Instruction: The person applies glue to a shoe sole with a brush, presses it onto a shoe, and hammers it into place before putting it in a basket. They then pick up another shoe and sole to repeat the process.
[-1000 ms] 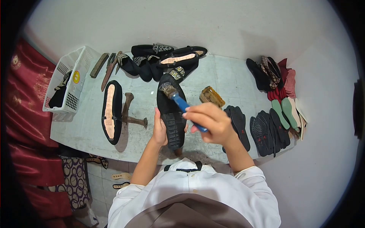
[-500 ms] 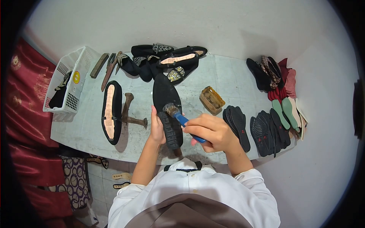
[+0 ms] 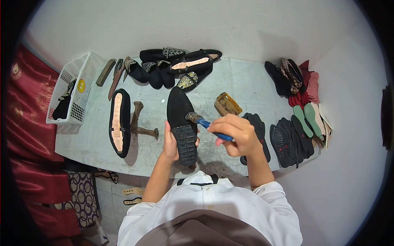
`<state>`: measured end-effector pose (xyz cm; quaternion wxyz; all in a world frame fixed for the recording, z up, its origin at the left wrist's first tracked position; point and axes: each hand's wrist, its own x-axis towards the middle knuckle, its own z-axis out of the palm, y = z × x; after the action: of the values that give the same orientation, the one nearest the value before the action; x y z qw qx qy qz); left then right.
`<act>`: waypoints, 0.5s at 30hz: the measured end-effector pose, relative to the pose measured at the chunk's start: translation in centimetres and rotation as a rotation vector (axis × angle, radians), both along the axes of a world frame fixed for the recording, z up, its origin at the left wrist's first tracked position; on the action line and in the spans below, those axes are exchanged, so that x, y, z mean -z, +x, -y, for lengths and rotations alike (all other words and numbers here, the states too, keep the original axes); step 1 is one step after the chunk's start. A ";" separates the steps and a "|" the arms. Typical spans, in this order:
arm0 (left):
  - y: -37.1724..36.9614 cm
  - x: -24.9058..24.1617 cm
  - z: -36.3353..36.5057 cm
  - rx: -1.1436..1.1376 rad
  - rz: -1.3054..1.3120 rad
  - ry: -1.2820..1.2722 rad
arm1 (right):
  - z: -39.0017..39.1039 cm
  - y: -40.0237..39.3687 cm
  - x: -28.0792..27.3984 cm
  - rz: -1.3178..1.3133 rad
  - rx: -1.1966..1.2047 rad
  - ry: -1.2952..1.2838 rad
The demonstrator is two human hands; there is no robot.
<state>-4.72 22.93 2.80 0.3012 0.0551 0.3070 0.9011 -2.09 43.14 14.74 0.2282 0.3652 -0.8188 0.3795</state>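
Observation:
My left hand (image 3: 170, 141) is closed around a black shoe sole (image 3: 179, 107) from below, the thumb along its left edge and fingertips showing at the right. Its ridged heel faces up and lies nearest me; the smooth forepart points away. What lies beneath the sole is hidden. Closed in my right hand (image 3: 234, 133) is a paintbrush (image 3: 209, 124) with a blue handle. The bristles touch the right edge of the sole, just ahead of the heel. Beyond the brush stands an amber-stained, open container (image 3: 227, 104).
At left are an upturned shoe (image 3: 119, 123), a metal shoe anvil (image 3: 141, 128), hand tools (image 3: 116, 79) and a white basket (image 3: 70, 92). Several black shoes (image 3: 155, 76) lie at the back. Ribbed black soles (image 3: 282, 139) and green insoles (image 3: 314, 119) are on the right.
The brush has moved right, from the middle of the sole to its right edge. My left hand has turned the sole slightly, so the heel's ridges face up more fully.

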 end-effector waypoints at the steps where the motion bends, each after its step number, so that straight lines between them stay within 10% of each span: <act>1: 0.1 -0.3 -0.2 -0.006 0.000 0.008 | 0.2 -0.2 0.0 -0.020 0.023 -0.046; 15: -0.3 -0.7 -0.5 -0.033 0.018 -0.128 | 0.4 -0.2 0.4 -0.060 -0.011 -0.109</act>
<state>-4.98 23.42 3.53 0.2922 0.0225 0.3622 0.8848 -2.25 42.78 14.33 0.2702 0.3683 -0.7876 0.4136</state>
